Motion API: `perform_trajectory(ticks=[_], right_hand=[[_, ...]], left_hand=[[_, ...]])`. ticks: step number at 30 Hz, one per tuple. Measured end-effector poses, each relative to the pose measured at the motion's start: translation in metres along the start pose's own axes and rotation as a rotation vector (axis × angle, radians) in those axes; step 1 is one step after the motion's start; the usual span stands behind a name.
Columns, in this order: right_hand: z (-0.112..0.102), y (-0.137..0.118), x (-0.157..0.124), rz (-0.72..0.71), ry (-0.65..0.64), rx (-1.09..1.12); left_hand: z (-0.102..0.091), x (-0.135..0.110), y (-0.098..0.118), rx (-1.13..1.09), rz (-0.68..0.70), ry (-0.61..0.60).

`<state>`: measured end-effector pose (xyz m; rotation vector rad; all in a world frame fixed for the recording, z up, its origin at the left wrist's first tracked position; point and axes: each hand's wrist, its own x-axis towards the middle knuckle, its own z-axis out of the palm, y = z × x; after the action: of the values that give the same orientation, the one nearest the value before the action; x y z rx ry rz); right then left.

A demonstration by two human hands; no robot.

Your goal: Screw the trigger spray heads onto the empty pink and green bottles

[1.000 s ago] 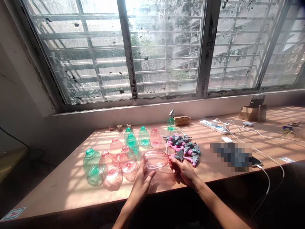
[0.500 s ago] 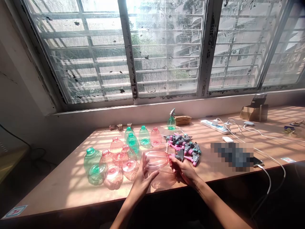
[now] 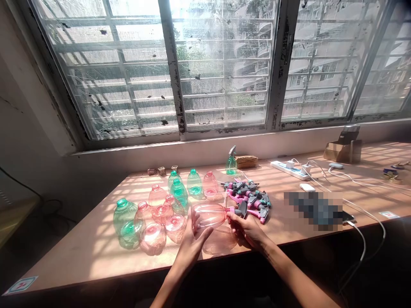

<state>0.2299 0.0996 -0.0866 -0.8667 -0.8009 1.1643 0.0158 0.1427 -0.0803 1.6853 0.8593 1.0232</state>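
Note:
A clear pink plastic bottle (image 3: 210, 214) lies on its side just above the wooden table, held between both hands. My left hand (image 3: 192, 241) is wrapped round its base end. My right hand (image 3: 247, 229) grips the neck end, where a pink and grey spray head (image 3: 240, 209) sits on the bottle. Just beyond my right hand lies a heap of pink and grey spray heads (image 3: 248, 196).
Several empty pink and green bottles (image 3: 154, 214) stand and lie to the left. A green bottle with a spray head (image 3: 230, 162) stands by the window sill. A power strip (image 3: 289, 170), white cables (image 3: 353, 184) and a cardboard stand (image 3: 342, 149) lie to the right.
Both hands stay on the pink bottle; my left thumb has shifted slightly up its side. The view has tilted down a little.

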Motion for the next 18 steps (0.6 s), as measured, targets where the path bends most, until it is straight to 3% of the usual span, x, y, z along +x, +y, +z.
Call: perform_trajectory(ticks=[5,11,18], right_hand=[[-0.0014,0.0014,0.0007,-0.007,-0.027,-0.024],[0.0007,0.0000,-0.0001,0.024,0.007,0.005],[-0.0027,0.0024,0.0016,-0.037,-0.037,-0.095]], left_hand=[[0.0004,0.0021,-0.0014,0.000,-0.021,0.044],[0.0008,-0.0007,-0.0018,0.020,0.039,-0.005],[-0.0004,0.0017,-0.0021,0.048,-0.001,0.066]])
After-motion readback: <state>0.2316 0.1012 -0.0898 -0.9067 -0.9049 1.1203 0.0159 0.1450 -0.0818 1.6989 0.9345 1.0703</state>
